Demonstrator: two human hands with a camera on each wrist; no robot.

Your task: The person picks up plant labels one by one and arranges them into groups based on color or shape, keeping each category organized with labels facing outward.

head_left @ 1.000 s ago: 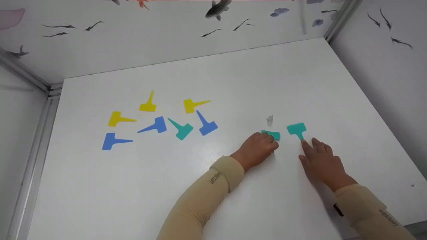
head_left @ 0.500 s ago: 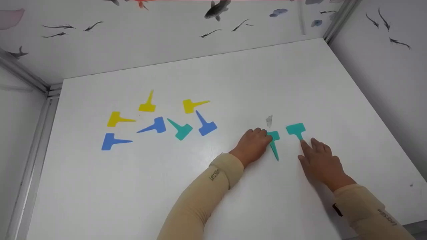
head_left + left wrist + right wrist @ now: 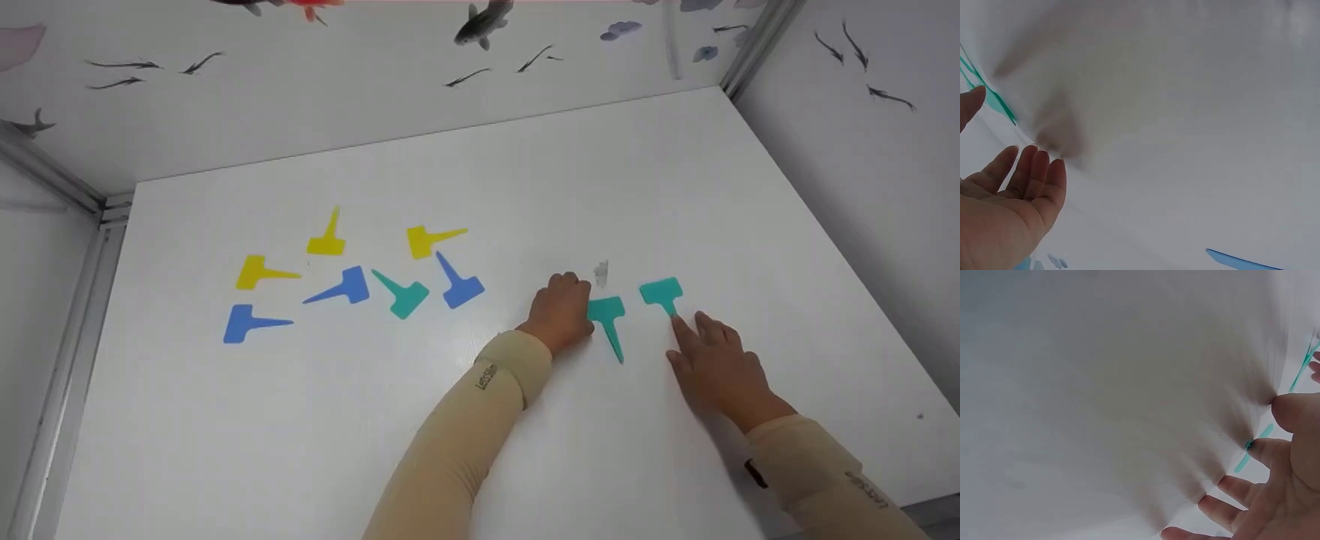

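Note:
In the head view a teal T-shaped plant label (image 3: 609,308) lies flat, its stem pointing toward the person. My left hand (image 3: 559,311) is at that label's left edge, fingers bent loosely. The left wrist view shows the thumb close to the teal label and nothing held; whether it touches cannot be told. Farther right lies a second teal plant label (image 3: 660,291). My right hand (image 3: 720,367) has its index fingertip on that label's stem, fingers spread, the lower stem hidden. In the right wrist view this fingertip overlaps the teal strip (image 3: 1264,431).
Toward the left of the white tabletop (image 3: 360,420) lie yellow plant labels (image 3: 326,246), blue plant labels (image 3: 356,285) and one more teal plant label (image 3: 409,298). A grey smudge (image 3: 601,273) marks the surface. White walls with printed fish (image 3: 484,26) border the table.
My left hand has let go of the nearer teal plant label and shifted left, uncovering its stem. The right hand stays on its label. The head view has shifted slightly.

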